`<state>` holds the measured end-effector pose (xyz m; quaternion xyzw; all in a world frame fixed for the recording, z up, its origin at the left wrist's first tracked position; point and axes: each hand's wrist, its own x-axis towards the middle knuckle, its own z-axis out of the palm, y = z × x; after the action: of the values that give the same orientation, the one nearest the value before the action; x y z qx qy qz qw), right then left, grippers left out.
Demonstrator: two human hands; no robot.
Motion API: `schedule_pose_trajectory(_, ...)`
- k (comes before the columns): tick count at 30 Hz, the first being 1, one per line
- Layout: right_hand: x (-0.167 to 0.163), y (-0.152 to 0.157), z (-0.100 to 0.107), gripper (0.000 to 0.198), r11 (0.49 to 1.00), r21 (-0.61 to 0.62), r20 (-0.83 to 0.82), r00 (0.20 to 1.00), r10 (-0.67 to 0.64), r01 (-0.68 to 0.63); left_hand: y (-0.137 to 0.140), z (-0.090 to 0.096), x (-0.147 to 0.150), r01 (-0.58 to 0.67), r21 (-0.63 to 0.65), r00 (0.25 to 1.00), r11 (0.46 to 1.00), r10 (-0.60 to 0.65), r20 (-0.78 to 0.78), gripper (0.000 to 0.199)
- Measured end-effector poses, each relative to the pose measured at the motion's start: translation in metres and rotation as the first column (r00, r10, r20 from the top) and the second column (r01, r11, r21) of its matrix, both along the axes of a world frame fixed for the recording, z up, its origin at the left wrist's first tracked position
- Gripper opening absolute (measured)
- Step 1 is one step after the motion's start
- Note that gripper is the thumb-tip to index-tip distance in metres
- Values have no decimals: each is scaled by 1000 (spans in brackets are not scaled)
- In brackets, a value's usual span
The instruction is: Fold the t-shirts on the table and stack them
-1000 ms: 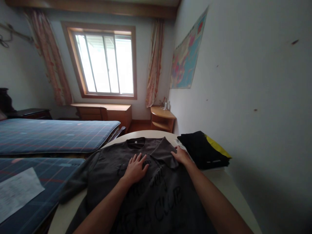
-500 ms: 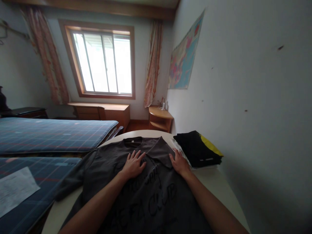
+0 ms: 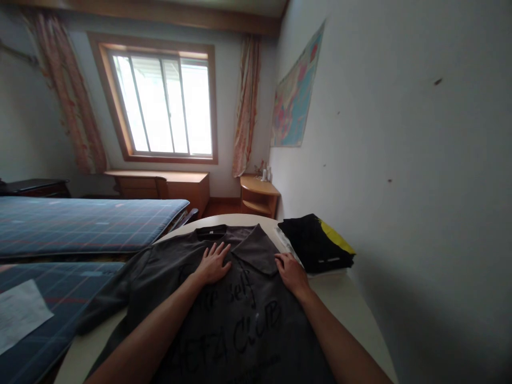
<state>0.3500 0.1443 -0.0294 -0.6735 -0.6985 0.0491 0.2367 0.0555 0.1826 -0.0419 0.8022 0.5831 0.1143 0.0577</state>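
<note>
Dark shirt (image 3: pixel 228 320) — left hand (image 3: pixel 213 265) palm-down, fingers spread; right hand (image 3: pixel 292 273) curled — grip unclear.

From my station I log the shirt (image 3: pixel 236 298): charcoal grey — black lettering (image 3: pixel 256 326) across it. Table (image 3: pixel 360 320): cream. Folded clothes (image 3: pixel 306 242): black, with a yellow patch (image 3: pixel 335 237). I note mattresses (image 3: pixel 92 221) in blue plaid, pale and reddish lines. Curtains (image 3: pixel 66 96): patterned, pinkish. Map (image 3: pixel 296 104) — light blue, pink, some red.
</note>
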Motion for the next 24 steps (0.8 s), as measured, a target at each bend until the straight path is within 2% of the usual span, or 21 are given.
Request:
schedule_pose_trajectory(4, 3, 3, -4, 35, 1000, -7, -13, 1000, 3, -3, -8, -5, 10, 53, -6, 998, 999, -53, 16, 67)
schedule_pose_trajectory(11, 4, 2, -3, 39, 999, 18, -55, 998, 30, -29, -13, -7, 12, 43, 15, 999, 999, -43, 14, 68)
schedule_pose_trajectory(15, -1, -3, 5, 41, 997, 46, -60, 996, 60, -57, -12, 2, 22, 16, 134, 998, 991, -24, 56, 62)
schedule_pose_trajectory(19, -13, -10, 14, 45, 967, 122, -64, 970, 234, -225, -8, 23, 43, 75, 245, 986, 967, -109, 129, 49)
schedule_pose_trajectory(24, -19, -25, 21, 45, 879, 132, -36, 884, 466, -458, 5, 48, 74, 159, 202, 970, 966, -191, 148, 48)
